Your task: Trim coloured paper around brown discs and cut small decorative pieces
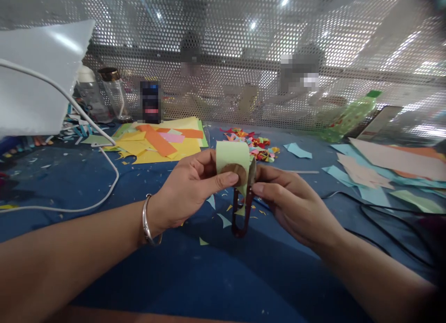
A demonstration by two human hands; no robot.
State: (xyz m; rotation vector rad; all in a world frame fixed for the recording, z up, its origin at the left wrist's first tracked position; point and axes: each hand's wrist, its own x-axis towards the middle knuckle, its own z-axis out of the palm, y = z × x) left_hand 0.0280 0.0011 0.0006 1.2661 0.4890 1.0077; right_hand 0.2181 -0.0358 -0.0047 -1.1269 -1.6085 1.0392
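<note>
My left hand (190, 186) pinches a piece of light green paper (232, 153) with a round brownish shape at its lower part, under my thumb. Against the paper's right edge stand the blades of dark-handled scissors (240, 227), their handle loops pointing down. My right hand (291, 197) grips the scissors near the pivot, fingers closed. How far the blades are apart is hard to make out. Small green and yellow paper scraps (225, 220) lie on the blue table beneath the hands.
Yellow and orange paper sheets (163, 144) are stacked at back left, and colourful folded bits (259, 146) lie behind my hands. Blue and pink sheets (393, 160) and black cables (376, 216) are on the right. A white cable (116, 174) crosses the left; a perforated screen (223, 72) stands behind.
</note>
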